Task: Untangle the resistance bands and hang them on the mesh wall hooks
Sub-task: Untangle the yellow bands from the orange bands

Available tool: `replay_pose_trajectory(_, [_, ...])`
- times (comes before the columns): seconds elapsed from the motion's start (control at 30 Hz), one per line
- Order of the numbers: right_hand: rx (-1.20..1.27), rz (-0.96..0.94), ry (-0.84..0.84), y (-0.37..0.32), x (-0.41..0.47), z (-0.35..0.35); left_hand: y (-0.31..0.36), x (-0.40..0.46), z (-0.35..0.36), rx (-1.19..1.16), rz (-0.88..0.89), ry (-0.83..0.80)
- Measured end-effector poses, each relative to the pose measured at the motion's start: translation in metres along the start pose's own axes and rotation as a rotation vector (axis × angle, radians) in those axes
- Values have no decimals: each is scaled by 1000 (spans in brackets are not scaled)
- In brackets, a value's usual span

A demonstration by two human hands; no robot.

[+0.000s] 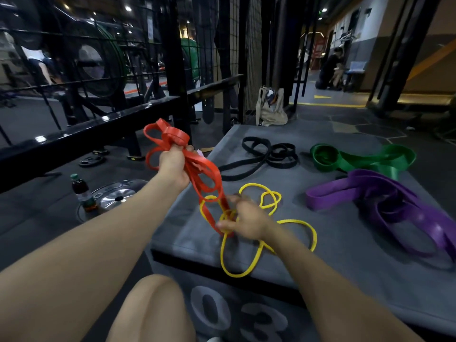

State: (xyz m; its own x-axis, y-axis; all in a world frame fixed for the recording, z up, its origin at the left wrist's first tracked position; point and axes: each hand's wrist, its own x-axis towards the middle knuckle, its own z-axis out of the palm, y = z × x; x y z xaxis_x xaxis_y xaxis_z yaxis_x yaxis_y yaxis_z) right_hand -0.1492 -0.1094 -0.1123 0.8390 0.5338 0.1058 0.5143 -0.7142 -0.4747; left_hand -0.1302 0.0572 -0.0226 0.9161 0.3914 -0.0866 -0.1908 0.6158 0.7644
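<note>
Red rubber, thin and floppy, bunches in loops at centre frame: the red resistance band is held up in the left hand, whose fingers curl tight round the bundle. Lower, the right hand pinches a red strand where it crosses the yellow band lying on the grey plyo box. Light and stretchy, it likely snags; gripping single strands near the crossing seems best.

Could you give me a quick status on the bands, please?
Left hand grips red band bundle, raised. Right hand pinches its lower end. Yellow band looped around red there, on the box. None hung yet.
</note>
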Motion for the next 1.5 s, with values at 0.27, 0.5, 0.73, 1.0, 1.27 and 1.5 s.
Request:
replay_pose_trajectory(0.27, [-138, 151, -11, 3, 2, 8, 15, 7, -7, 193, 121, -23])
replay_pose_trajectory(0.5, [339, 285, 459, 38, -1, -27, 5, 19, -32, 516, 224, 165])
replay_pose_trajectory(0.73, [378, 431, 715, 67, -13, -35, -1, 22, -47, 688, 253, 277])
replay_pose_trajectory(1.0, [518, 272, 425, 69, -20, -43, -23, 18, -58, 760, 317, 352])
replay_pose_trajectory(1.27, [105, 123, 25, 67, -41, -50, -64, 16, -59, 561, 274, 273])
replay_pose_trajectory(1.5, [-65, 186, -152, 64, -31, -36, -76, 10, -57, 532, 240, 194])
